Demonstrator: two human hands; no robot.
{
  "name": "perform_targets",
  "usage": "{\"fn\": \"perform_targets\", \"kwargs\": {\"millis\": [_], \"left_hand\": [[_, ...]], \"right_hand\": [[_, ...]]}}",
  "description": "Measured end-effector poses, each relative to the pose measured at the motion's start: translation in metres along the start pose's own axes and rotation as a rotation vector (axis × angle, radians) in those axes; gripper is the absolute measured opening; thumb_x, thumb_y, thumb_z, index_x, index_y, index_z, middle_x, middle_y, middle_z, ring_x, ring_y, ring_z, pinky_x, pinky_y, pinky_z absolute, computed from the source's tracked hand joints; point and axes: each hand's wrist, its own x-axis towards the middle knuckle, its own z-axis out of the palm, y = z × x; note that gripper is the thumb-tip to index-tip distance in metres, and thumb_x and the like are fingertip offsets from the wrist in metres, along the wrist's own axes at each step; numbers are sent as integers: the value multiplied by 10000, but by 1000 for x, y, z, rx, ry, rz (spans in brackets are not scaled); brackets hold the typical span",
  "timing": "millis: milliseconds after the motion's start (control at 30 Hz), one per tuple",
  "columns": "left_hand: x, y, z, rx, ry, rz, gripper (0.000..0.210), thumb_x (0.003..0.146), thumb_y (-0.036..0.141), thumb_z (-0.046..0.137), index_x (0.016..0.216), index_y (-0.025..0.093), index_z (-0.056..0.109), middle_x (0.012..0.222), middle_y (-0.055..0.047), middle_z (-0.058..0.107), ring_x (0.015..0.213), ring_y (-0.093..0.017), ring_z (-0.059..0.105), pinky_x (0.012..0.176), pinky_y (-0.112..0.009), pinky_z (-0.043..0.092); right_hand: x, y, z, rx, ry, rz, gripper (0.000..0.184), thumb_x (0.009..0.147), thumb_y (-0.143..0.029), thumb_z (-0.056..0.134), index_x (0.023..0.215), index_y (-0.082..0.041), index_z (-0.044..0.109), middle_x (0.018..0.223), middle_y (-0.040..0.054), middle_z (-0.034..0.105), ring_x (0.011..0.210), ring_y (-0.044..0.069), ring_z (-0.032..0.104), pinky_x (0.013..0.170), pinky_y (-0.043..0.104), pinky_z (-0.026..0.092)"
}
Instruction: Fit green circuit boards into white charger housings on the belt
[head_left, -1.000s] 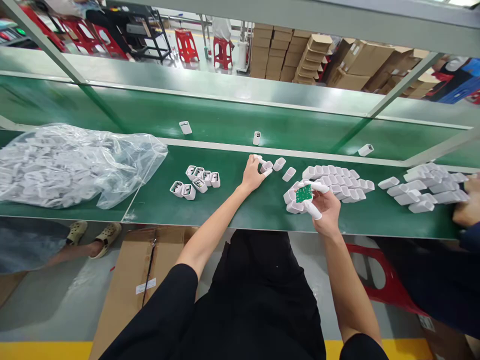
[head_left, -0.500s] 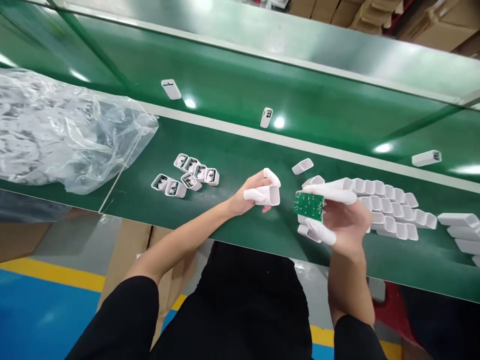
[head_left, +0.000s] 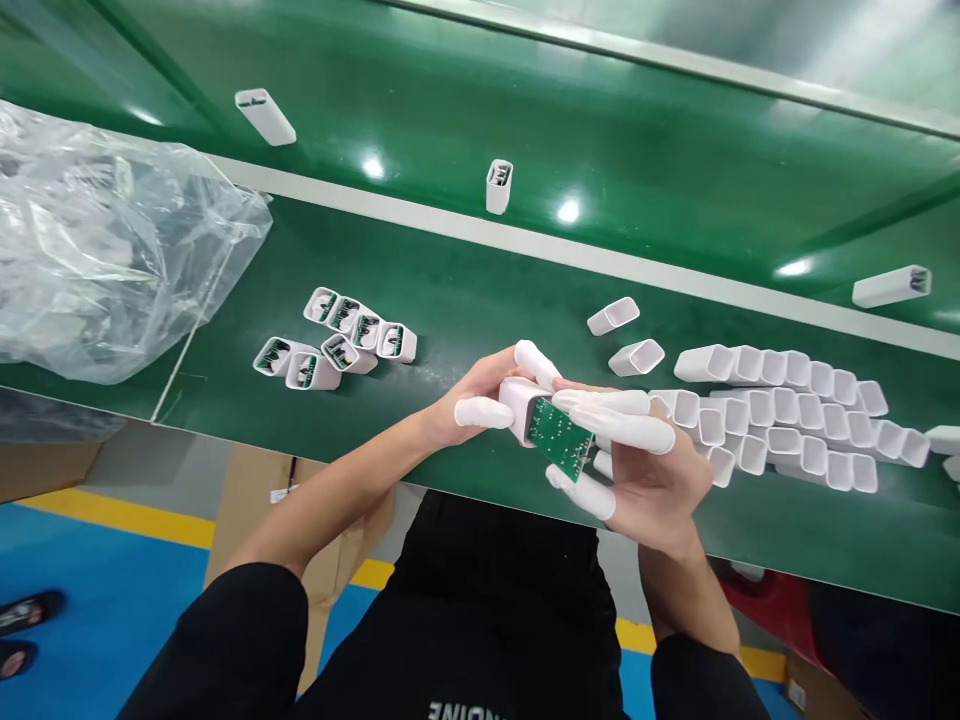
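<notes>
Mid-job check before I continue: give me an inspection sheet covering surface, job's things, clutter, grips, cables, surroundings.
Surface: green bench, glossy, with a pale strip along it.
Job's things: circuit board at the mouth of a white casing, insertion depth unclear; parts-filled casings left, casing rows right.
Clutter: clear plastic bag of pale pieces, left.
Grips: left grip holds the white casing; right grip holds the circuit board.
Cables: nothing seen.
Surroundings: cardboard box below the bench's near edge.

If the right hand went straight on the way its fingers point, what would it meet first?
Probably the white case in the left hand: the green board in the right hand lies at its open end, though exact depth is hard to judge.
</notes>
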Motion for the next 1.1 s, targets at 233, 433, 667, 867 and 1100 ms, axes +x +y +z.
{"fn": "perform_targets", "kwargs": {"millis": [233,433,667,867,1100], "left_hand": [[0,-1,2,-11,-22,-2,454,844,554,867,1133,259,677,936,-24,743,661,-177,695,568,-317,591],[1,-2,-1,35,-4,16,464,841,575,864,1123,245,700,936,-43,746,698,-201,718,598,-332,609],[1,-7,-1,-46,-10,16,480,796,542,905,1065,201,701,914,-42,729,718,-188,715,587,-272,572],[0,-9,0,-75,8,-27,480,790,507,925,1106,208,722,909,-38,734,738,-187,719,611,-272,592],[1,-8,0,-36,1,-24,487,820,544,920,1124,213,733,915,-49,754,740,-200,729,619,-295,611]], "right_hand": [[3,1,-2,12,7,0,825,810,-86,962,1559,-356,746,1426,25,847,1318,387,831,1098,577,761],[3,2,-4,4,-21,10,825,820,-65,927,1569,-353,734,1469,44,827,1317,356,832,1080,558,762],[5,0,-7,-39,-43,-2,796,815,-68,947,1541,-332,754,1443,71,834,1299,352,830,1036,538,760],[6,3,-6,-32,-31,5,769,837,-111,950,1533,-371,755,1381,51,852,1260,348,836,966,542,780],[1,4,-3,-49,-52,46,806,859,-108,937,1565,-431,722,1433,25,810,1291,348,808,1027,580,767]]}}
